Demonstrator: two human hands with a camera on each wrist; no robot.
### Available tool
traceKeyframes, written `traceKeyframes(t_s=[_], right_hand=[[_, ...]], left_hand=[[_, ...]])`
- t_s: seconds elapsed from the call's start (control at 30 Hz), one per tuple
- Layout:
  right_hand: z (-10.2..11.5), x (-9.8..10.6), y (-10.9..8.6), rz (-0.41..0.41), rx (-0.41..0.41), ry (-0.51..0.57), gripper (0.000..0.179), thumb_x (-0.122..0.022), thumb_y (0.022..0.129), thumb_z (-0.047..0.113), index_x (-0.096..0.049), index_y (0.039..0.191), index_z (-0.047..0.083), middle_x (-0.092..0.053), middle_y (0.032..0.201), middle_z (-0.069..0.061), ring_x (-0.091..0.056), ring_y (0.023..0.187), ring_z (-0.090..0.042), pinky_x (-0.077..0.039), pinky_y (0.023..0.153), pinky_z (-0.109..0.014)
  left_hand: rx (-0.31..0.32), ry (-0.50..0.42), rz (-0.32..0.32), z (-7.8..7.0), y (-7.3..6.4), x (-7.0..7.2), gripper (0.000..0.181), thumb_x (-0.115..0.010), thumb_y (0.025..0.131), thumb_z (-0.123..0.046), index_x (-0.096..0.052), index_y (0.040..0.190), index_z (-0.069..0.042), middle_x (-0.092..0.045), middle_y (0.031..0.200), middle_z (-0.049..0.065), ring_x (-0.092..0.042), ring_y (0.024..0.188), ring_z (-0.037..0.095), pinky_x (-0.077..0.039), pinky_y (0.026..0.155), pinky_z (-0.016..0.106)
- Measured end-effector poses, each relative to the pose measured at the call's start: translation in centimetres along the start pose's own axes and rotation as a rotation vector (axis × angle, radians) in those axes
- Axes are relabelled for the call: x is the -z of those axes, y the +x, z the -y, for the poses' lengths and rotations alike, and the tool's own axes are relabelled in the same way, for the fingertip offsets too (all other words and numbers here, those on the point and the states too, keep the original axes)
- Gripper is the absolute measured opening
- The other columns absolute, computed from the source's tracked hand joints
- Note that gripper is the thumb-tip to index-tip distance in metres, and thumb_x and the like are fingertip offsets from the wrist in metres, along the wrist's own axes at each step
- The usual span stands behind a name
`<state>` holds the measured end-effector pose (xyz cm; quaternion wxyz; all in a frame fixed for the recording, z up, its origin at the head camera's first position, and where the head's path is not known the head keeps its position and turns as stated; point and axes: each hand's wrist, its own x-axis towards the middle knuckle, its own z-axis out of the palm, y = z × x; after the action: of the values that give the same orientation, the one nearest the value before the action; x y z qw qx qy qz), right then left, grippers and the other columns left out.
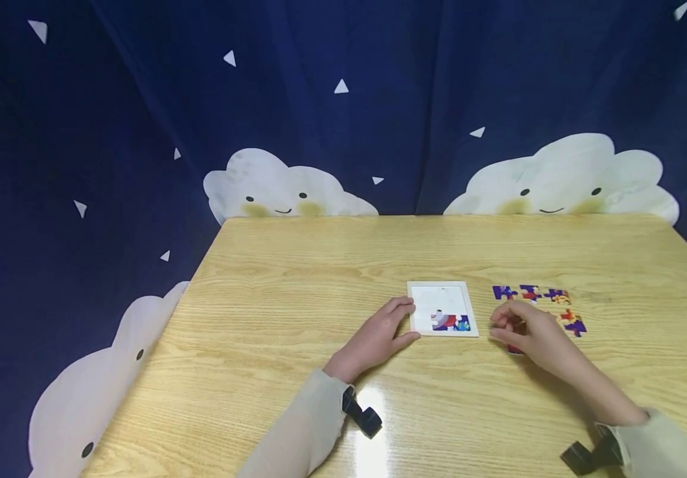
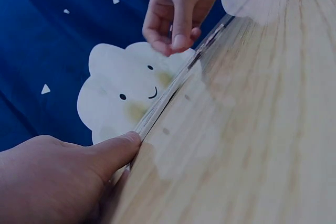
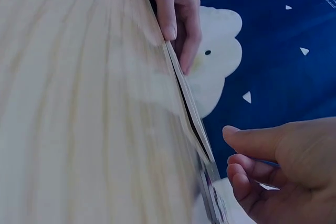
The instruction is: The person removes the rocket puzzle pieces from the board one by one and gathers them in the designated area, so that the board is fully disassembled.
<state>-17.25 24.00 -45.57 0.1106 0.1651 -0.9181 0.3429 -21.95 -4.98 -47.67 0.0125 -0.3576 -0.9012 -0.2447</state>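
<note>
A white square puzzle tray point(image 1: 442, 333) lies on the table, with a few joined jigsaw pieces point(image 1: 451, 322) in its lower right corner. My left hand point(image 1: 381, 332) holds the tray by its near left corner, thumb at the near edge and fingers at the left edge. Right of the tray, my right hand point(image 1: 531, 332) hovers over loose jigsaw pieces point(image 1: 573, 323), partly hiding them. Its fingers are loosely bent, and in the right wrist view the thumb point(image 3: 252, 141) stands apart from them with nothing between.
Several more loose pieces point(image 1: 530, 292) lie in a row behind the right hand. Everything rests on a light wooden table point(image 1: 295, 279). A dark blue curtain point(image 1: 331, 133) with white clouds and triangles hangs behind and to the left.
</note>
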Motion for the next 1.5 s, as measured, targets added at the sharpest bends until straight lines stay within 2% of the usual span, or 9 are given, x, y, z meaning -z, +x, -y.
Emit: traceKeyframes(t_s=[0.33,0.6,0.87,1.13,1.27,1.5], right_hand=[[1.8,-2.2,2.5,0.097,-0.028,0.066,0.019,-0.076,0.081,0.002,-0.064,0.095,0.004,-0.058,0.08,0.0,-0.047,0.071,0.002,-0.045,0.059,-0.016],[2.4,-3.6,4.0,0.161,-0.002,0.107,0.016,-0.075,0.082,0.003,-0.064,0.093,0.004,-0.06,0.081,-0.001,-0.049,0.072,0.001,-0.046,0.061,-0.017],[2.1,-3.9,4.3,0.202,-0.019,0.075,0.017,-0.074,0.083,0.003,-0.064,0.097,0.004,-0.06,0.08,0.0,-0.05,0.072,-0.002,-0.046,0.062,-0.017],[2.5,-3.6,4.5,0.258,0.017,-0.035,0.031,-0.073,0.085,0.008,-0.067,0.115,0.001,-0.056,0.082,0.001,-0.047,0.073,-0.008,-0.04,0.061,-0.019],[2.7,-3.6,4.7,0.276,0.044,-0.046,0.027,-0.072,0.086,0.007,-0.068,0.113,0.002,-0.055,0.083,0.001,-0.046,0.073,-0.007,-0.039,0.061,-0.019],[2.7,-3.8,4.9,0.281,0.041,-0.027,0.024,-0.072,0.086,0.005,-0.065,0.109,0.005,-0.054,0.083,-0.001,-0.044,0.074,-0.008,-0.038,0.061,-0.02]], left_hand=[[0.005,0.009,0.0,-0.1,-0.1,-0.2,0.055,-0.06,0.097,-0.036,-0.051,0.139,-0.001,-0.047,0.147,0.008,-0.048,0.138,0.021,-0.037,0.118,0.027],[-0.006,0.018,-0.011,-0.2,0.0,-0.3,0.054,-0.06,0.097,-0.035,-0.051,0.138,-0.001,-0.048,0.147,0.008,-0.048,0.137,0.02,-0.037,0.117,0.026],[-0.006,0.013,-0.006,-0.2,0.2,-0.2,0.055,-0.06,0.097,-0.036,-0.051,0.139,-0.002,-0.048,0.147,0.008,-0.048,0.138,0.02,-0.037,0.117,0.026],[-0.011,0.019,-0.002,-0.1,0.2,-0.2,0.054,-0.059,0.097,-0.036,-0.051,0.139,-0.002,-0.047,0.147,0.007,-0.048,0.138,0.02,-0.037,0.117,0.026],[-0.007,0.014,-0.002,0.0,0.2,-0.2,0.054,-0.059,0.097,-0.036,-0.051,0.139,-0.002,-0.047,0.147,0.007,-0.048,0.138,0.02,-0.037,0.117,0.025],[-0.004,0.016,-0.006,0.1,0.1,-0.2,0.055,-0.06,0.097,-0.037,-0.051,0.138,-0.002,-0.048,0.147,0.007,-0.048,0.137,0.02,-0.037,0.117,0.025]])
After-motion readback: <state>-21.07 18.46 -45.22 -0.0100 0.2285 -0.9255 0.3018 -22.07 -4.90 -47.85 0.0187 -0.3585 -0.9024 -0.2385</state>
